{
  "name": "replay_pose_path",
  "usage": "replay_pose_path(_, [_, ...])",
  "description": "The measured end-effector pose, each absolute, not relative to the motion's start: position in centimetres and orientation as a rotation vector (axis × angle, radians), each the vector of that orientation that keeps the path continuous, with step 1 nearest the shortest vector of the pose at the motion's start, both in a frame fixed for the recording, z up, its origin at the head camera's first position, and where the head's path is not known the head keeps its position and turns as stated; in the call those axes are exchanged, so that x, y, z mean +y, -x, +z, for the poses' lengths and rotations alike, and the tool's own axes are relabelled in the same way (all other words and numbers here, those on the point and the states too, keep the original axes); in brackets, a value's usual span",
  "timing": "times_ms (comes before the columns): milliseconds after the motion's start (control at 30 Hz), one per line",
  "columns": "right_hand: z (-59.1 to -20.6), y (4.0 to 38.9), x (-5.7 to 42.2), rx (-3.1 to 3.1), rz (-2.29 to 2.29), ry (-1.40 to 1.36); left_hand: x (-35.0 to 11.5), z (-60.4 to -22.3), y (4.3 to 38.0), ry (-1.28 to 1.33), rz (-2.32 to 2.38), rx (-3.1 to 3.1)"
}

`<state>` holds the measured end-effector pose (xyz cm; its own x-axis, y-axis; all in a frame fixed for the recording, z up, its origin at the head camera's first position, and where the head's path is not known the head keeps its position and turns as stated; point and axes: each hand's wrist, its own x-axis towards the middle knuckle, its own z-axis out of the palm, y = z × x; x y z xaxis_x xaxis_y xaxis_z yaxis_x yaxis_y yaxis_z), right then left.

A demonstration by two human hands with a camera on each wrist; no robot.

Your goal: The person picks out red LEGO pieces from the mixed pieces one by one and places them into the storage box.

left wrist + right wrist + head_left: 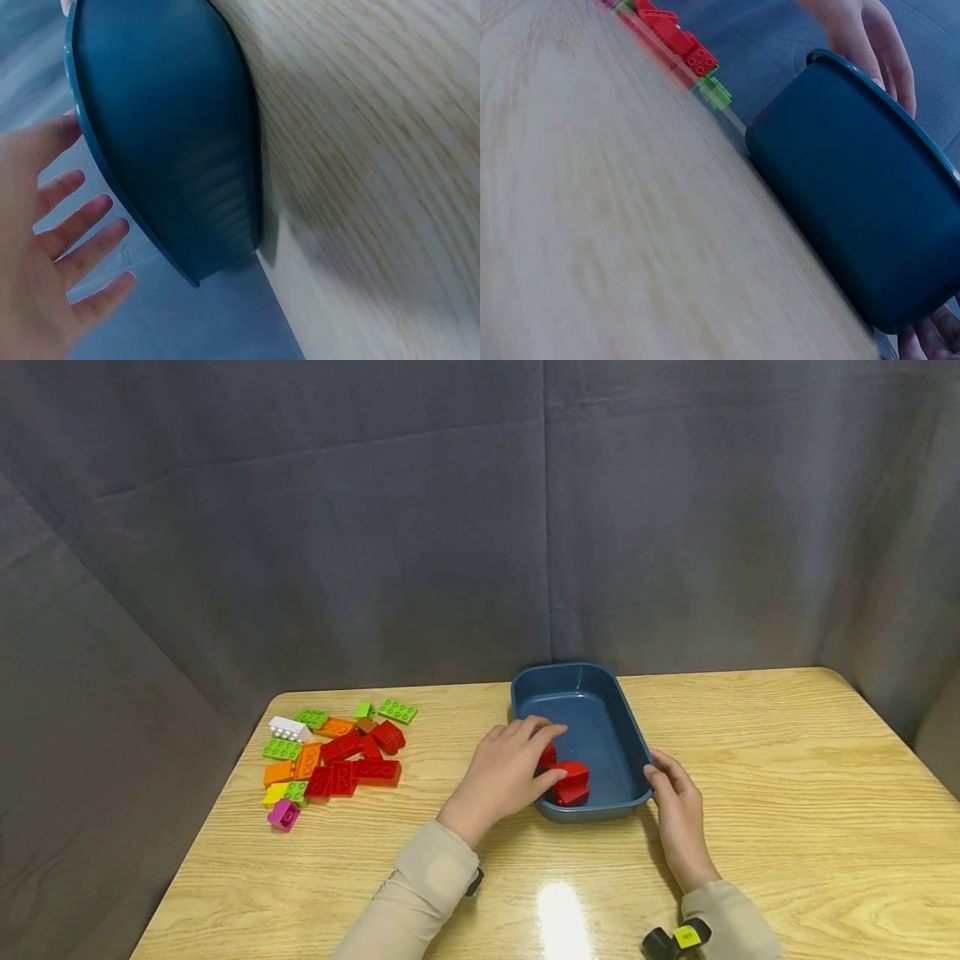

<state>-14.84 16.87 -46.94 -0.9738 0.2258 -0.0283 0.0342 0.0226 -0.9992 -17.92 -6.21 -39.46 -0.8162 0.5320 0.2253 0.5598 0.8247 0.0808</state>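
My left hand (510, 768) reaches over the near left rim of a dark blue plastic bin (626, 727). Its fingers are spread in the left wrist view, and the thumb overlaps the red toy bricks (573, 779) lying in the bin's near left corner. Part of those bricks is hidden behind the hand. At the bin's near right corner my right hand (678, 814) grips the rim, thumb on top and fingers along the outside wall. A few of its fingers show in the right wrist view, low beside the bin (847, 187).
Loose building bricks lie spread at the table's left: red bricks (378, 772), orange (308, 760), lime green (397, 711), a white brick (288, 728), yellow (274, 794) and a magenta one (284, 815). A grey curtain (412, 568) hangs behind the wooden table (810, 793).
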Motion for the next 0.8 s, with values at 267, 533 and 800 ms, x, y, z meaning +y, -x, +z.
replay_pose_path(267, [-47.02, 14.87, 16.77, -2.124, 2.075, 0.272, -6.32, -39.42, 17.86, 0.861, -0.213, -2.795])
replay_pose_path(533, [-47.05, 14.91, 16.87, -2.149, 2.082, 0.297, -6.68, -39.34, 17.73, 0.854, -0.230, -2.802])
replay_pose_path(800, [-46.98, 14.90, 16.96, -2.150, 2.099, 0.289, -7.15, -39.25, 17.62, 0.852, -0.248, -2.788])
